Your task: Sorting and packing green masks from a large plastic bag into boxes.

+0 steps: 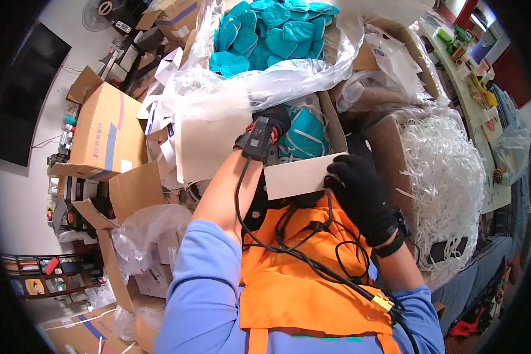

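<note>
A small white cardboard box (295, 179) sits open in front of me, its broad lid (209, 144) folded out to the left. Teal face masks (304, 134) with white straps lie inside it. My right hand (360, 186), in a black glove, grips the box's near right corner with curled fingers. At the box's left side, my black-gloved left hand (273, 123) reaches over the inner edge beside the masks. Its fingers are mostly hidden, so their grip does not show. Beyond the box, a plastic-lined carton (351, 44) holds a heap of loose teal masks (277, 35).
On the right stands a carton of white straps (442, 159), with another lined carton (389, 65) behind it. Brown cartons (109, 133) and clear plastic bags (147, 236) crowd the left. Black cables (318, 268) hang across my orange apron (312, 295).
</note>
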`<action>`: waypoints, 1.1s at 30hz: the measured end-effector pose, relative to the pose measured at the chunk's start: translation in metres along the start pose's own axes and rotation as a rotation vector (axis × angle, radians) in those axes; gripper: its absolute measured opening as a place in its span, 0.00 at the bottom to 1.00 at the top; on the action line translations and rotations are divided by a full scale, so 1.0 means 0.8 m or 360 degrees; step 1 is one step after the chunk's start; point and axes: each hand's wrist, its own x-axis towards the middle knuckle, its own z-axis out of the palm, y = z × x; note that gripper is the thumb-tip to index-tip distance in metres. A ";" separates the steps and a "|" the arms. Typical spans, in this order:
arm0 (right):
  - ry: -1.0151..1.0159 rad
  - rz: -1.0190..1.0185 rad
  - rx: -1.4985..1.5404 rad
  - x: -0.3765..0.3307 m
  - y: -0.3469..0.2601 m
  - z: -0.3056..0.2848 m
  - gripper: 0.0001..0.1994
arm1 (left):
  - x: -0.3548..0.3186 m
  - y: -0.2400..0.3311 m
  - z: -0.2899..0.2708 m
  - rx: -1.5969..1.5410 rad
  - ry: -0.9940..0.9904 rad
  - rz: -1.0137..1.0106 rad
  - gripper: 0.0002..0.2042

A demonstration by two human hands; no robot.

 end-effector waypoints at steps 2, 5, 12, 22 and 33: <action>-0.0009 0.0139 0.0051 -0.008 0.004 0.004 0.04 | -0.015 0.061 -0.070 -0.0233 -0.0099 -0.0091 0.39; -0.0159 0.0245 0.0026 -0.020 0.014 0.006 0.07 | -0.027 0.078 -0.105 -0.0555 -0.0357 -0.0261 0.41; -0.0141 0.0192 0.0002 -0.028 0.014 0.004 0.09 | -0.071 0.112 -0.120 -0.0834 -0.0450 -0.0525 0.34; 0.0310 0.0338 0.0222 0.012 0.068 0.024 0.06 | -0.101 0.119 -0.173 -0.0897 0.0084 -0.0107 0.18; 0.0160 0.0757 0.0669 0.031 0.072 0.069 0.18 | -0.123 0.092 -0.166 -0.1591 0.0320 -0.0174 0.19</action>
